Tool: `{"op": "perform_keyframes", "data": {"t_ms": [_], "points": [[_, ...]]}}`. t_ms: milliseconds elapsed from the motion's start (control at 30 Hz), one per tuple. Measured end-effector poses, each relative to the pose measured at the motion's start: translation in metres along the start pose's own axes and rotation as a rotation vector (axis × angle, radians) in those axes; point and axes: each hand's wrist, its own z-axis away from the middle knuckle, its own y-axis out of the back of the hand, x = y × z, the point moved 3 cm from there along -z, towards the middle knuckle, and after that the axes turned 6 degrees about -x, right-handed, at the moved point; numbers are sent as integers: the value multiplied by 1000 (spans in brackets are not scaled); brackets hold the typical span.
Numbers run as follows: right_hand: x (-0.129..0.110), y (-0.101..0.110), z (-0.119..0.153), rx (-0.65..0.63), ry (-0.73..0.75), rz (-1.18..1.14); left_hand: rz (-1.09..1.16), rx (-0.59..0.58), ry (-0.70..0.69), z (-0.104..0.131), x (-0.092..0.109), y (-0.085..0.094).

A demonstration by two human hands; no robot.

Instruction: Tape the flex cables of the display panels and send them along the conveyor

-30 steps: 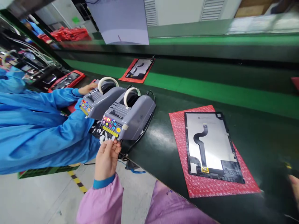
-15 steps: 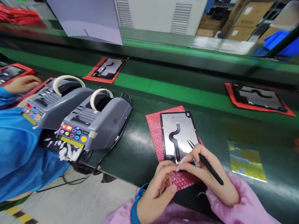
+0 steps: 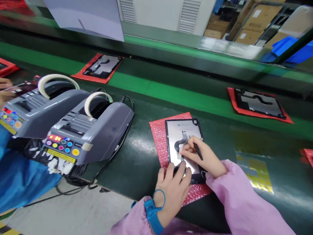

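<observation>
A tablet display panel (image 3: 174, 131) lies silver back up on a red bubble-wrap sheet (image 3: 158, 137) in front of me. A dark curved ribbon cable (image 3: 178, 145) runs down its back. My left hand (image 3: 173, 184) rests on the panel's lower part with its fingers spread, hiding the cable's lower end. My right hand (image 3: 205, 155) is over the middle of the panel, closed around black tweezers (image 3: 198, 152). Its fingertips are at a pale strip (image 3: 181, 150) beside the cable; whether they still pinch it is hard to see. The tweezers' tips are mostly hidden.
Two grey tape dispensers (image 3: 97, 130) stand to the left, their cords along the table edge. More panels on red wrap lie on the green strip, at far left (image 3: 105, 67) and right (image 3: 260, 101). A sheet of yellow tape pieces (image 3: 259, 173) lies right. A co-worker's blue sleeve (image 3: 22, 176) shows at left.
My left hand has gone from pinching the pale strip to lying spread on the panel. My right hand has moved up the panel with the tweezers, and the strip is now beside the cable.
</observation>
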Motion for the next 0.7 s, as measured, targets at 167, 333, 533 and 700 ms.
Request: {"op": "perform_keyframes", "data": {"t_ms": [167, 333, 533, 700], "points": [[8, -5, -8, 2, -1, 68, 49, -53, -25, -5, -2, -1], [14, -8, -10, 76, -12, 87, 217, -74, -78, -13, -7, -2], [13, -11, -11, 185, -97, 182, 259, -85, -91, -12, -7, -8], [6, 1, -38, 253, -58, 321, 255, -113, -106, -6, -7, -11]]}}
